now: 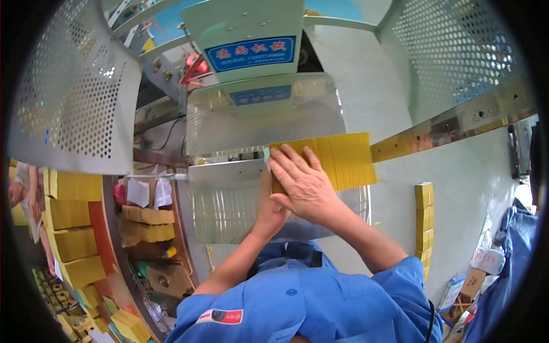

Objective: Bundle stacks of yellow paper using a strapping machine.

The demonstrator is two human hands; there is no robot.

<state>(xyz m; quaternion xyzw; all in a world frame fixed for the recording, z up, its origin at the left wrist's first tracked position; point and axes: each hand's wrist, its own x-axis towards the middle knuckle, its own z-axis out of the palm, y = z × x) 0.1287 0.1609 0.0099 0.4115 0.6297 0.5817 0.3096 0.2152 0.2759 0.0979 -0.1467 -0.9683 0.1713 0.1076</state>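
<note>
- The yellow stack of thin sheets [346,160] is the thing being handled; it lies over the far right part of the lower shiny plate [226,200], its right end reaching slightly past the plate's right edge; whether it rests there or is held just above, I cannot tell
- The right hand [303,183] lies flat on top of the stack, above the plate's far side, fingers stretched out with small gaps between them and the thumb toward the stack's near left corner
- The left hand [270,208] is over the middle of the plate, raised against the stack's left end; the right hand hides part of it, so I cannot tell how wide or narrow its fingers are set
- An upper shiny plate [257,117] sits beyond the lower shiny plate, with a slot between them
- A blue sign [251,53] on a pale green panel stands farther beyond the plate
- A perforated guard [86,97] is to the plate's far left, and a steel bar [452,131] slants off to its far right
- Well right of the plate runs a row of yellow bundles [424,226]
- Well left of the plate, yellow blocks [77,243] line up, another person [30,191] beyond them
</note>
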